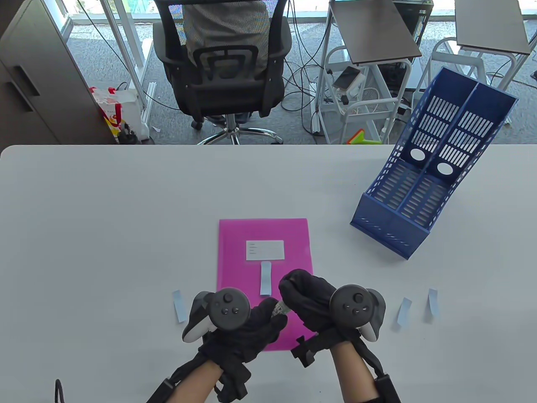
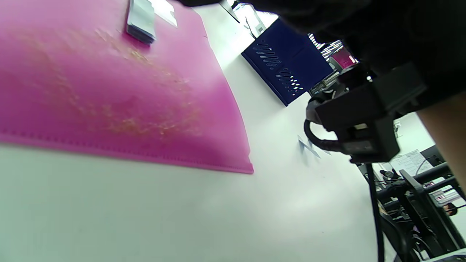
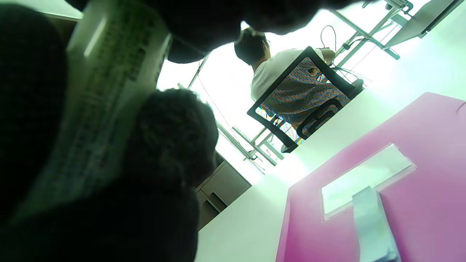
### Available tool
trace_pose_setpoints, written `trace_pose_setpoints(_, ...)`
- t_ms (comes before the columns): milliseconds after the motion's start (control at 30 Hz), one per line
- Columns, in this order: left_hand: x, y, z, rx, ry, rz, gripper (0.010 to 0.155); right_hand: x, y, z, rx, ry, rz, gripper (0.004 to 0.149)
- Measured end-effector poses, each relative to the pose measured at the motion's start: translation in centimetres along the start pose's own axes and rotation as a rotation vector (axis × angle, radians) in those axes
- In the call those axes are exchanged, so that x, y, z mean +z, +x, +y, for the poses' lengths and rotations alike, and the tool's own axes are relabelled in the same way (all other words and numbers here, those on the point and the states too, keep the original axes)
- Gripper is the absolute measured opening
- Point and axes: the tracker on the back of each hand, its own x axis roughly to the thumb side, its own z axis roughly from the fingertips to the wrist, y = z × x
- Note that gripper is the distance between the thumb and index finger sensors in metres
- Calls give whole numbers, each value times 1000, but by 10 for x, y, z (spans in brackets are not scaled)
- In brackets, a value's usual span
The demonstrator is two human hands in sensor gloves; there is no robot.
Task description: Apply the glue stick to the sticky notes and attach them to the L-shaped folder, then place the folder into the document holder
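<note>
A pink L-shaped folder [image 1: 263,235] lies flat at the table's front middle, with a white label [image 1: 264,250] and a pale blue sticky note [image 1: 265,278] on it. Over its near end both gloved hands hold a white glue stick [image 1: 280,307]. My left hand [image 1: 260,321] grips its lower end and my right hand [image 1: 300,294] grips its upper end. The right wrist view shows the glue stick [image 3: 105,94] between dark fingers, with the folder [image 3: 418,203] below. More blue notes lie on the table at the left [image 1: 179,306] and right [image 1: 404,312].
A blue two-slot document holder [image 1: 423,180] stands at the table's right, leaning back, its open side toward me. Another sticky note [image 1: 433,301] lies further right. Beyond the far table edge, a person sits in a black office chair [image 1: 224,67], back turned.
</note>
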Motion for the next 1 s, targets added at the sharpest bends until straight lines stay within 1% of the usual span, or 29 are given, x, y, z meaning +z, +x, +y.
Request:
trace_pose_setpoints(67, -2, -2, -1, 80, -57, -19, 56, 1, -2, -2, -37, -10, -5, 38)
trace_pose_setpoints(100, -3, -3, -2, 112, -71, -25, 56, 1, -2, -3, -54, -13, 5, 38)
trace_pose_setpoints(133, -4, -3, -2, 136, -77, -20, 56, 0, -4, -5, -34, -11, 2, 39)
trace_pose_setpoints(167, -5, -4, -3, 135, -83, -21, 56, 0, -4, -5, -34, -11, 3, 39)
trace_pose_setpoints(200, -5, -5, -2, 130, -85, -23, 56, 0, -5, -5, -53, 11, 10, 41)
trace_pose_setpoints(233, -5, -6, -2, 124, -82, -19, 56, 0, -5, -5, -49, 46, 7, 42)
trace_pose_setpoints(333, -4, -10, -1, 102, -77, -1, 56, 0, -7, -6, 20, 77, 10, 46)
trace_pose_setpoints(433, -4, -11, 1, 72, -63, 15, 56, -3, -10, -9, -18, 170, 47, 48)
trace_pose_setpoints(467, -5, -12, 3, 57, -61, 28, 56, -4, -11, -10, -62, 230, 81, 47)
trace_pose_setpoints(500, -5, -14, 4, 49, -62, 37, 56, -5, -12, -11, -84, 249, 85, 47)
trace_pose_setpoints(567, -5, -17, 5, 71, -67, 41, 56, -6, -14, -12, -103, 286, 103, 47)
trace_pose_setpoints(633, -5, -21, 7, 86, -61, 56, 56, -8, -17, -13, -125, 298, 113, 47)
trace_pose_setpoints(700, -3, -28, 9, 67, -49, 78, 56, -9, -21, -19, -150, 297, 138, 48)
trace_pose_setpoints(733, -1, -33, 12, 49, -24, 100, 56, -10, -24, -24, -139, 308, 160, 48)
trace_pose_setpoints(767, 0, -37, 14, 40, -1, 118, 57, -10, -26, -26, -104, 305, 182, 48)
trace_pose_setpoints(833, 1, -42, 17, 35, 23, 139, 57, -11, -33, -33, 97, 269, 243, 48)
trace_pose_setpoints(933, 2, -45, 21, 29, 54, 155, 57, -12, -48, -41, 502, 262, 352, 49)
trace_pose_setpoints(1000, 4, -45, 23, -21, 79, 164, 57, -12, -59, -42, 695, 268, 399, 51)
